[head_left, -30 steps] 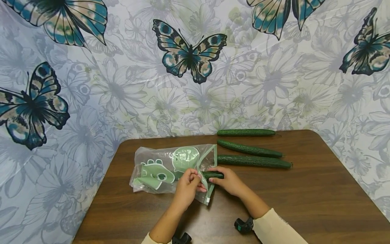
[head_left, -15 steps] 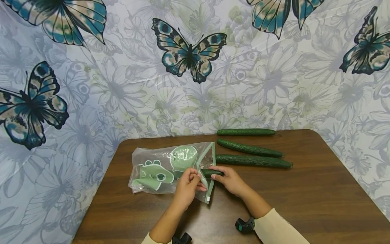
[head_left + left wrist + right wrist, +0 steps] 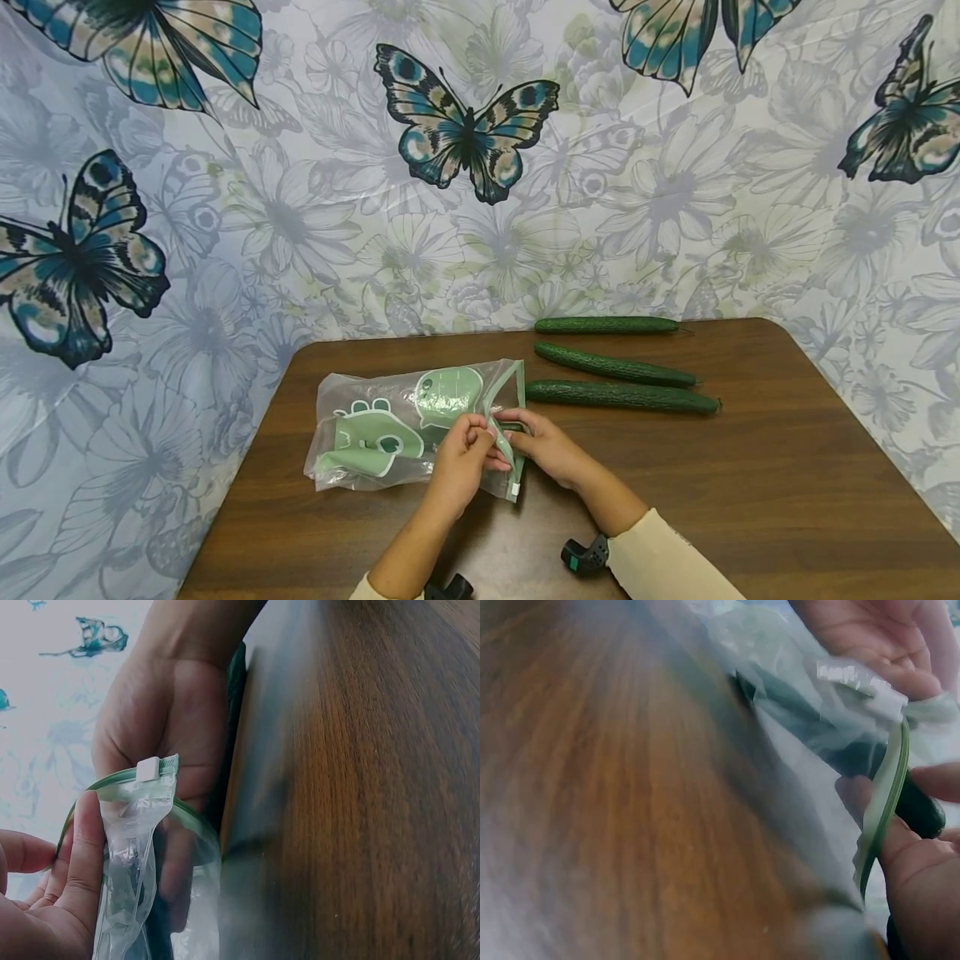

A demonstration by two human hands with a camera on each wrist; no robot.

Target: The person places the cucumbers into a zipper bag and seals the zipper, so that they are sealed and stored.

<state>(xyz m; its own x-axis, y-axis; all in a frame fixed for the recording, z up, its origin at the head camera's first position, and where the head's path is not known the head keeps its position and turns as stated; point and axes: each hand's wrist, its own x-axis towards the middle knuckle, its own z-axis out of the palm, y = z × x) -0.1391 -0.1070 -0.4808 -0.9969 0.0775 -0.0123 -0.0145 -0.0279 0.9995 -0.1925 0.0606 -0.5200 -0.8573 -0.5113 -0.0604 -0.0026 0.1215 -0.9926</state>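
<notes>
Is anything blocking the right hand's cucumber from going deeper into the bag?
Nothing visible. The cucumber already passes through the mouth of the bag; the left hand pinches the mouth's edge, and the white slider sits at its near end, off the path. Green prints hide part of the inside.

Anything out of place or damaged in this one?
Nothing looks spilled or damaged. The farthest cucumber stands out slightly: it lies right along the table's back edge, while the other two lie farther in. The bag is wrinkled, as soft plastic would be.
</notes>
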